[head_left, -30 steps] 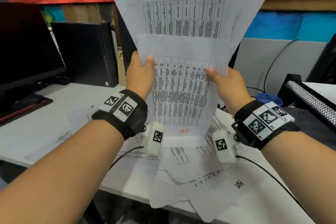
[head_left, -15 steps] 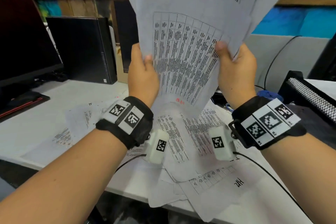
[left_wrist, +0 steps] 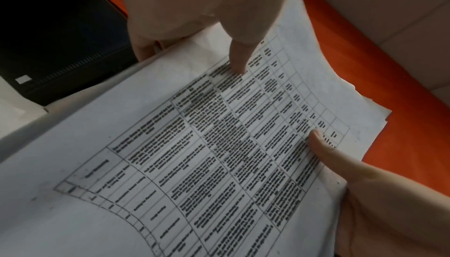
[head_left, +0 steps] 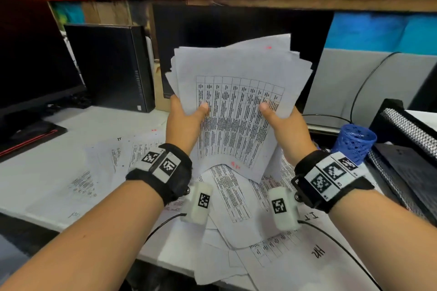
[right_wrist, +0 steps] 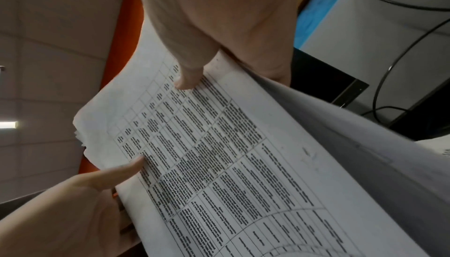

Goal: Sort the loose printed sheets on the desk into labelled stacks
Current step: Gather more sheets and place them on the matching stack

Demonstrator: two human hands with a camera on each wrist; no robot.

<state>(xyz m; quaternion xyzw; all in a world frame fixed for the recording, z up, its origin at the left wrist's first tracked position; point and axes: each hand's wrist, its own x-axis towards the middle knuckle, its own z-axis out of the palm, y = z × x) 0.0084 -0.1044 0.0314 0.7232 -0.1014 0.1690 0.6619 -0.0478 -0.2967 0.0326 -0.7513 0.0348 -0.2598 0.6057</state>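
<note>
A stack of printed sheets [head_left: 236, 92] with tables on them stands upright above the desk, its lower edge close over the loose sheets [head_left: 231, 201]. My left hand [head_left: 184, 120] grips its left side, thumb on the front page. My right hand [head_left: 283, 125] grips the right side the same way. The left wrist view has the stack [left_wrist: 219, 145] with my left thumb [left_wrist: 239, 57] pressed on it. The right wrist view has the stack [right_wrist: 231, 155] under my right thumb [right_wrist: 190, 68]. A sheet marked HR [head_left: 316, 253] lies near the front edge.
A dark monitor [head_left: 30, 66] and a black computer case [head_left: 106, 64] stand at the left. Another dark screen [head_left: 236, 26] is behind the stack. A blue mesh cup [head_left: 354, 142] and a black tray [head_left: 406, 139] sit at the right. Some sheets overhang the desk's front edge.
The stack has come down from the top of the view and is now wholly in sight. Its sheets sit closer together. Both hands still hold it.
</note>
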